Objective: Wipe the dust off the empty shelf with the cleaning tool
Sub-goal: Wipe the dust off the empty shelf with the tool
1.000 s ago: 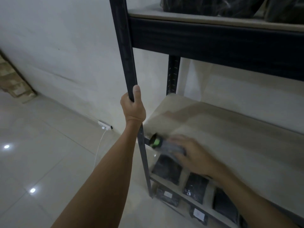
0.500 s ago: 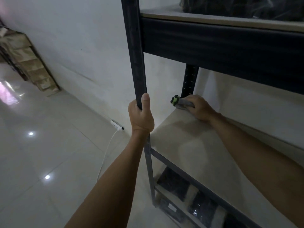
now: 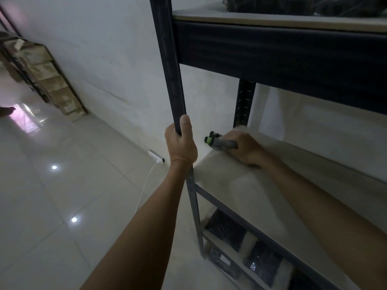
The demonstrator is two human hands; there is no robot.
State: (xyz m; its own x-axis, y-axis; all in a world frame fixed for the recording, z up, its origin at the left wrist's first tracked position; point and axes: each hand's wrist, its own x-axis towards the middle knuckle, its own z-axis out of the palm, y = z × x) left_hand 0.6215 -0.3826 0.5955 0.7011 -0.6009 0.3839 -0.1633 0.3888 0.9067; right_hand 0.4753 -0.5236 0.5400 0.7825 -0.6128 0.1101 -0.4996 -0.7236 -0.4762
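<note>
The empty shelf [image 3: 261,191] is a pale board in a dark metal rack, at centre right. My right hand [image 3: 245,148] rests on the board's far left corner, shut on the cleaning tool [image 3: 219,142], a grey handle with a green and black end pointing left. Whatever part of the tool touches the board is hidden under the hand. My left hand [image 3: 181,143] grips the rack's front left post [image 3: 170,65] just above the shelf level.
The upper shelf [image 3: 272,17] carries dark bags. Dark packages [image 3: 228,229] lie on the lower shelf. A white wall stands behind and to the left. A white power strip [image 3: 156,156] and cable lie on the tiled floor. Stacked cardboard boxes [image 3: 48,76] stand at far left.
My right hand with the tool swept from the shelf's front left edge to its back left corner, then drew slightly forward. My left hand kept its grip on the post.
</note>
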